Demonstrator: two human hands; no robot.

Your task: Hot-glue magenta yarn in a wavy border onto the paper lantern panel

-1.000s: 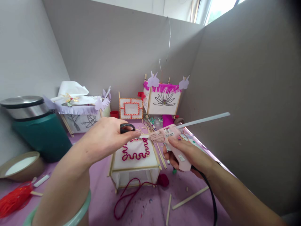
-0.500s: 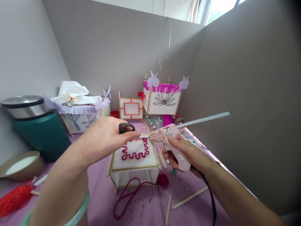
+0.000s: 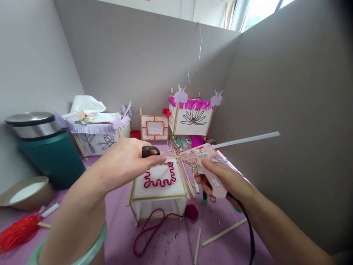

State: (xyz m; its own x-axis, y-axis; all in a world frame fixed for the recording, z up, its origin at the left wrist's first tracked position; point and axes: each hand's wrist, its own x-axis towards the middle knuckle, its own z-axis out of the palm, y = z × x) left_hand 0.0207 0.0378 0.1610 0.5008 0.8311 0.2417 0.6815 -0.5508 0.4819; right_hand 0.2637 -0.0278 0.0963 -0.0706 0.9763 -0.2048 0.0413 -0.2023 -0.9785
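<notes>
My left hand (image 3: 132, 156) is closed round black-handled scissors (image 3: 150, 151) above the back edge of a white box lantern (image 3: 162, 193) framed in wooden sticks. Their blades are mostly hidden. A wavy loop of magenta cord (image 3: 160, 183) lies on the lantern's top. My right hand (image 3: 220, 178) grips a pink glue gun (image 3: 193, 154), its nozzle pointing left near the lantern's back right corner; a long glue stick (image 3: 248, 140) sticks out behind. A magenta yarn ball (image 3: 191, 212) rests by the lantern's front right corner, its strand looping across the cloth.
A teal bottle (image 3: 52, 158), a bowl (image 3: 27, 191) and a red tassel bundle (image 3: 20, 230) are at left. Decorated lanterns (image 3: 96, 141) (image 3: 193, 119) and a small framed panel (image 3: 154, 127) stand behind. Wooden sticks (image 3: 223, 232) lie on the purple cloth (image 3: 116, 235).
My right hand has moved the glue gun slightly right, its nozzle drawing a little away from my left hand. The left hand keeps nearly the same pose.
</notes>
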